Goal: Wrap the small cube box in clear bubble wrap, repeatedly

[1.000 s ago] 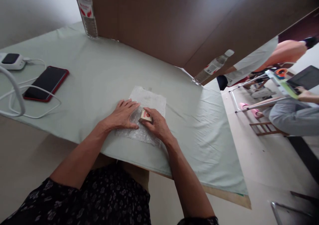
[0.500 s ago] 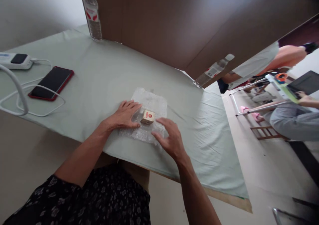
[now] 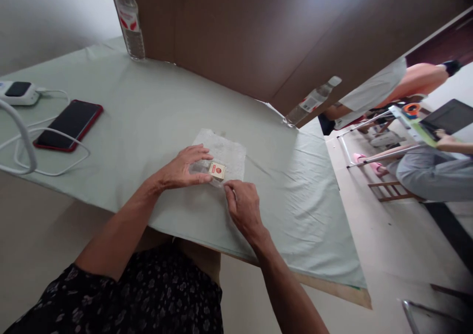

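A small cream box with a red print on top sits on a sheet of clear bubble wrap on the green cloth. The near part of the wrap is lifted up against the box's near side. My left hand lies at the box's left, fingers apart, its thumb at the near edge of the box. At the box's near right, my right hand is closed in a pinch on the near edge of the wrap.
A phone with white cables and a white power strip lie at the left. Bottles stand against a brown board. A seated person is at the right, beyond the table.
The near part of the bubble wrap has been folded up toward the box. My right hand has closed on its edge, and my left thumb has moved up to the box.
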Motion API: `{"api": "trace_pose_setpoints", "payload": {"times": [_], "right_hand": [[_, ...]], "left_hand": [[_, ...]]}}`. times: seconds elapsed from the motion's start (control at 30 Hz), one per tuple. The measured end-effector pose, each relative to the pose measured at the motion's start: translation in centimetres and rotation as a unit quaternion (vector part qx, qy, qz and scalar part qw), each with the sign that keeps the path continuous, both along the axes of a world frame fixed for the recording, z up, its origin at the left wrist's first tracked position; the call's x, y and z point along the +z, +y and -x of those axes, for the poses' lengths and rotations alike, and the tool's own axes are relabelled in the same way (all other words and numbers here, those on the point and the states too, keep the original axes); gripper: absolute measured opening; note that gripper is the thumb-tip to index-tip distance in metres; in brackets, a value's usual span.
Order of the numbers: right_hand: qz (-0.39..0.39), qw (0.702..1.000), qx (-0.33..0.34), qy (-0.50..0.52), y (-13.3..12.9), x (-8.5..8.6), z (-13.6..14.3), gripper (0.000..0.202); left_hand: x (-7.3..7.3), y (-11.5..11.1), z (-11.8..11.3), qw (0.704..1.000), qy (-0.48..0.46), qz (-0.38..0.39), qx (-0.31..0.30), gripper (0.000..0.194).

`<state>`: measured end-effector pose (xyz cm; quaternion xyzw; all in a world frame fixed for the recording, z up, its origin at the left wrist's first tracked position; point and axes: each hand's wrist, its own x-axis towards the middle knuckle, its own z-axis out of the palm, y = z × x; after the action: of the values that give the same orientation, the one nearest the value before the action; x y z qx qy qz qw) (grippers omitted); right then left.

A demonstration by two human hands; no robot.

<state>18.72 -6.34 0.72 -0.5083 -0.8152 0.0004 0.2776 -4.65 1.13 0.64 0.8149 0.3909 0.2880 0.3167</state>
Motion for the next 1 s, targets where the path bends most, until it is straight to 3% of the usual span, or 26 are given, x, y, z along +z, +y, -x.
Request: {"api": "trace_pose_setpoints", "payload": {"times": [0.1,0.2,0.33,0.43,0.5,0.57,0.63,0.8,1.0], "right_hand": [[0.050,0.997,-0.044,0.037,1.9,0.9,-0.3,0.019],[0.077,0.992,-0.048,0.089,3.0,1.5,-0.4,0.018],[0.070,0.990,-0.007,0.123,2.0,2.2,-0.7,0.010],[0.080,0.993,0.015,0.084,0.9,2.3,-1.0,0.026],[0.083,0.995,0.008,0.050,1.0,2.0,-1.1,0.030],[0.087,0.995,-0.006,0.043,1.7,1.6,-1.1,0.018],[0.105,0.992,0.000,0.077,2.9,1.2,-1.0,0.010],[0.180,0.961,0.035,0.209,5.1,0.7,-0.2,0.020],[0.163,0.959,-0.015,0.230,4.9,0.1,0.6,0.019]], "left_hand": [[0.1,-0.2,-0.3,0.999,0.015,-0.018,-0.031,0.061],[-0.1,-0.2,-0.9,0.998,0.043,-0.043,-0.029,0.049],[-0.3,-0.1,-0.9,0.998,0.024,-0.052,0.001,0.024],[-0.1,-0.1,-0.9,0.999,-0.003,-0.036,0.002,0.011],[0.0,-0.2,-1.0,1.000,-0.019,-0.017,0.001,0.009],[0.1,-0.3,-1.4,0.999,-0.040,0.004,0.009,0.011],[0.1,-0.5,-1.8,0.997,-0.067,0.030,0.023,0.012],[0.3,-0.8,-2.5,0.986,-0.121,0.088,0.073,0.012],[0.5,-1.0,-3.4,0.976,-0.137,0.110,0.129,0.013]]}}
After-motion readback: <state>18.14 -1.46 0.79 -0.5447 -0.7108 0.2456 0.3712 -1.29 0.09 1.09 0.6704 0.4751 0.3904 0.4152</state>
